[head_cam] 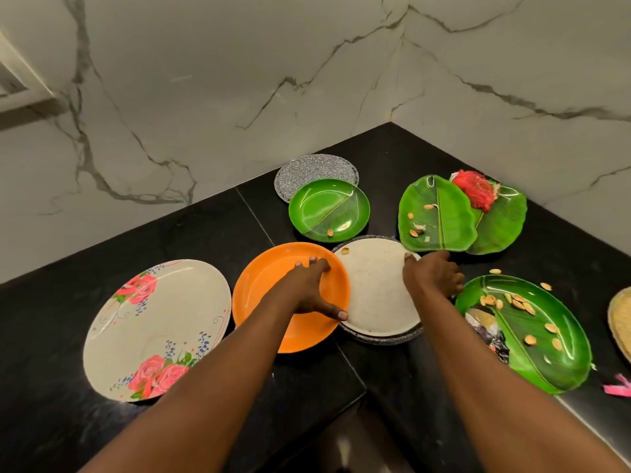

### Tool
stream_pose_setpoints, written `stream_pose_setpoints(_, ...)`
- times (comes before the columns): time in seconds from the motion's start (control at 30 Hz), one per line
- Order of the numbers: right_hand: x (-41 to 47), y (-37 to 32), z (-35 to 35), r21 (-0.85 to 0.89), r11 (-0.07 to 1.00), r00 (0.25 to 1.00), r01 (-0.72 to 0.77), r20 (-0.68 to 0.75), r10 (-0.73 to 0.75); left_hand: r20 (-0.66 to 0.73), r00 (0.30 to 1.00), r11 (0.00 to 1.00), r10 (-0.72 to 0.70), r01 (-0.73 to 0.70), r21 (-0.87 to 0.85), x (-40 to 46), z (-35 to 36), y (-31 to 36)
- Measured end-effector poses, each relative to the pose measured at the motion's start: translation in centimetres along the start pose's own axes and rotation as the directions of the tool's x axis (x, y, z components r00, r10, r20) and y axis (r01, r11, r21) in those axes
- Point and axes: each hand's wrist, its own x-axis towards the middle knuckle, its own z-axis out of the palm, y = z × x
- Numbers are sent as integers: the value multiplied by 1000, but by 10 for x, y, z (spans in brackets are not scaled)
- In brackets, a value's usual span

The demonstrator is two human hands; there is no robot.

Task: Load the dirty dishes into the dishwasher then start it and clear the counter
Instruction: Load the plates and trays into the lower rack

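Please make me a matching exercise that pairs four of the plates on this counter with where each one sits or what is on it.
Things:
1. orange plate
2. floral plate
3. speckled grey plate
4. round green plate

Descriptions:
A. at the far left, untouched
B. holds a single nut shell near its front rim
C. under the left hand
D. nearest the wall corner, partly covered by another plate

Pairs: 1-C, 2-A, 3-D, 4-B
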Motion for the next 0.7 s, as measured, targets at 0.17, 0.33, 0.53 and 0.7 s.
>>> stream_pose_setpoints(0.17, 30, -1, -7, 207, 978, 962, 16, 264, -72, 20, 1000, 1000, 7, -7, -17, 0, -5, -2)
stream_pose_setpoints(0.33, 24, -20, -44, 439, 897, 871, -56, 461, -171, 49, 999, 1000, 7, -6, -13, 0, -13, -7)
stream_pose_setpoints(0.53, 7, -25, -114, 672, 733, 937, 105, 181, -299, 54, 998, 999, 32, -31, -27, 1, -8, -14)
stream_pose_setpoints(0.7, -35, -2, -137, 701, 637, 910, 322, -44, -411, 23, 998, 991, 63, -66, 118, 3, -7, -8)
